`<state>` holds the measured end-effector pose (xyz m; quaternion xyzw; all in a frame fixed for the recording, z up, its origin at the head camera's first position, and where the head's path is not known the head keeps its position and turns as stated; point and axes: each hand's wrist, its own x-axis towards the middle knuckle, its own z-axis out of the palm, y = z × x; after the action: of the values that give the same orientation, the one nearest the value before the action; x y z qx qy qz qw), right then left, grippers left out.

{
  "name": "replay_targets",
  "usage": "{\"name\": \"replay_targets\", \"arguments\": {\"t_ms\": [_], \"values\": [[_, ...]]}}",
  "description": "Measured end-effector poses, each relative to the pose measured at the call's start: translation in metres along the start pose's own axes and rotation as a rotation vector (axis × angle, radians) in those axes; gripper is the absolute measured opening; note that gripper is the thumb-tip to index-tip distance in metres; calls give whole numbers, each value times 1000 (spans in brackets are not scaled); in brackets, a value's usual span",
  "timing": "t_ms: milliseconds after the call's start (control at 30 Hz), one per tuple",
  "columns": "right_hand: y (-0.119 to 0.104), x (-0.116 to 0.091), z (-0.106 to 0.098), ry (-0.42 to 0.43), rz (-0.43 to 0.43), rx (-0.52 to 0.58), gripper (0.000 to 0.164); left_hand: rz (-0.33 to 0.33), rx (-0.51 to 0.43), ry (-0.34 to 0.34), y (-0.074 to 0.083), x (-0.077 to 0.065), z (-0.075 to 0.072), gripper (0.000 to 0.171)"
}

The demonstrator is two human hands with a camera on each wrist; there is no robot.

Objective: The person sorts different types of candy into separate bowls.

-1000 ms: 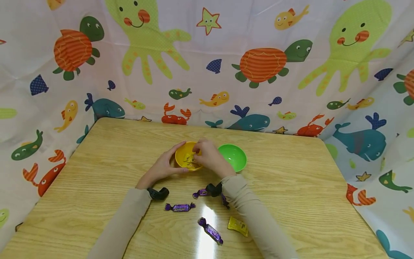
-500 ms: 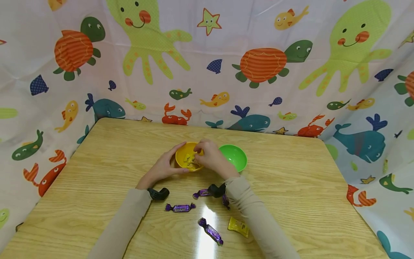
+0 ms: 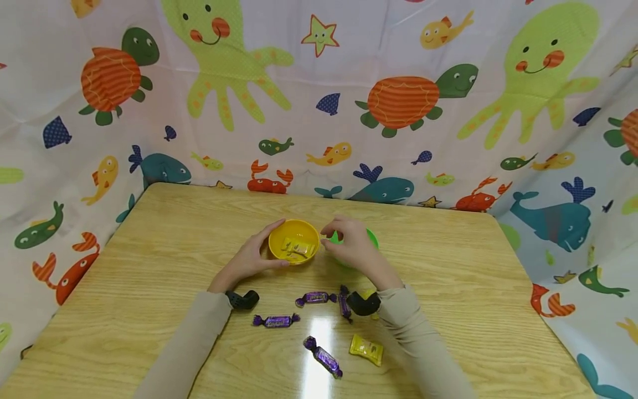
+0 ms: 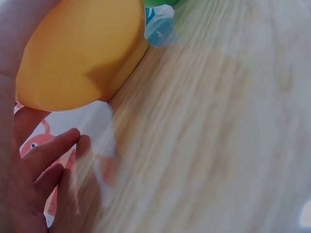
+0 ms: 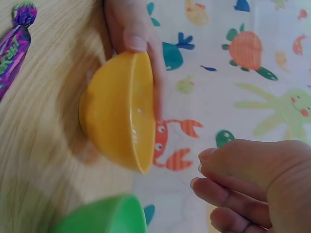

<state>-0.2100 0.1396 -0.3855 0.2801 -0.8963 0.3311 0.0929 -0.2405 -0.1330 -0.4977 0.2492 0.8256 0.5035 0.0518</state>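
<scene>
Wooden table (image 3: pixel 448 266) | left hand (image 3: pixel 251 256) cups yellow bowl (image 3: pixel 300 228) | right hand (image 3: pixel 353 245) over green bowl (image 5: pixel 99 218), fingers loosely bent

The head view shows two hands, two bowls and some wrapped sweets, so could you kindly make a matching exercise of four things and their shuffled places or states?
Things:
1. left hand
2. green bowl
3. right hand
4. yellow bowl

Places or states:
A. raised, apart from the yellow bowl
B. around the yellow bowl's side
C. has yellow packets visible inside
D. stands to the right of the other bowl in the head view

Pairs: 1-B, 2-D, 3-A, 4-C
</scene>
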Motion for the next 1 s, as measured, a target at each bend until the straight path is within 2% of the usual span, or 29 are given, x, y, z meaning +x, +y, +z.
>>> {"name": "replay_targets", "arguments": {"t_ms": [200,367,467,667,767,1000], "values": [[5,-31,-21,-12,100,7,9,7,5,-1,-1,-1,-2,99],[18,-60,-32,30,137,25,10,-1,3,-1,-1,-2,-1,98],[27,-77,-35,34,169,17,8,-3,7,-3,-1,-2,0,99],[42,-110,-31,-16,254,10,11,-2,-3,-1,-1,-2,1,99],[48,-123,-26,-51,299,23,22,3,-9,0,-1,-2,0,99],[55,-143,-12,-183,407,58,64,13,-5,0,0,0,0,99]]}}
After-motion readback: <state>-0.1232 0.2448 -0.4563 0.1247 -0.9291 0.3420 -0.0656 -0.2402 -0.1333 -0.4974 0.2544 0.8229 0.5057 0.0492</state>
